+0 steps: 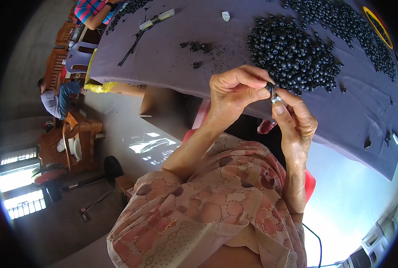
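Note:
Close together over the table's front edge, my two hands meet at their fingertips. My left hand (232, 89) pinches a small black cap-like piece (269, 86) between thumb and forefinger. In my right hand (297, 123), thumb and fingers close round a small shiny silvery tool (276, 98), its tip against or very near the black piece; its exact kind is hidden by the fingers. Just beyond them lies a heap of small, round, hollow black pieces (293, 53) on the purple-grey tablecloth (163, 58).
More black pieces (337, 18) spread across the back right, beside a yellow-rimmed tray (377, 27). A few loose ones (199, 47) lie left of the heap. Farther left are a clear-and-yellow tube (156, 20) and dark thin sticks (129, 51). A person in a striped top (89, 13) is at the far left.

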Available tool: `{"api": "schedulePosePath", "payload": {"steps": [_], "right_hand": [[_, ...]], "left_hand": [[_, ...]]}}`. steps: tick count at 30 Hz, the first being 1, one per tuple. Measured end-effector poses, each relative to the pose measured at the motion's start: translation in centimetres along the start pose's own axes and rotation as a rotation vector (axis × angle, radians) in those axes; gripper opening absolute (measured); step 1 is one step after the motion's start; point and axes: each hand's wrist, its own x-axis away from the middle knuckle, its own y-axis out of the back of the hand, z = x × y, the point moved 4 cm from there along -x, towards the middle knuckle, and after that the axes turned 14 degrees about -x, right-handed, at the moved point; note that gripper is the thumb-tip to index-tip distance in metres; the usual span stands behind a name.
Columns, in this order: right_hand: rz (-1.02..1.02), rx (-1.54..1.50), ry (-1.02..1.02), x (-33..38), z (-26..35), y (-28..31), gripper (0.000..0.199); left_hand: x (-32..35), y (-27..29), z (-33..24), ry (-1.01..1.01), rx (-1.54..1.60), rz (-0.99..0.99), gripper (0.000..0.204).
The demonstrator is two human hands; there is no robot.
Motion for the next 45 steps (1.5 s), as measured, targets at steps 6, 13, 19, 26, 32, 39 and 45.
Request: {"api": "schedulePosePath", "payload": {"steps": [6,13,19,26,32,39,45], "right_hand": [[0.013,0.081,0.083,-0.3,0.0,-0.1,0.02],[0.117,-0.363,-0.17,-1.1,-1.7,0.3,0.028],[-0.027,-0.274,-0.279,-2.3,-2.0,0.2,0.016],[-0.042,-0.285,-0.381,-2.5,-4.0,0.1,0.013],[0.089,-0.357,-0.445,-2.1,-6.2,-1.1,0.004],[-0.014,-0.279,-0.568,-2.3,-9.0,0.2,0.004],[-0.071,-0.228,-0.558,-2.5,-9.0,0.6,0.005]], "left_hand": [[0.0,-0.1,0.1,-0.032,-0.018,-0.031,0.016],[0.0,-0.1,2.1,0.151,0.4,-0.016,0.015],[-0.1,0.0,1.9,0.121,0.256,-0.061,0.015],[1.1,1.0,3.8,0.195,0.154,-0.085,0.015],[2.8,3.0,4.3,0.284,0.27,-0.164,0.014],[1.0,13.2,2.7,-0.026,-1.135,-0.331,0.019],[-2.4,15.6,5.7,-0.278,-1.555,-0.028,0.02]]}}
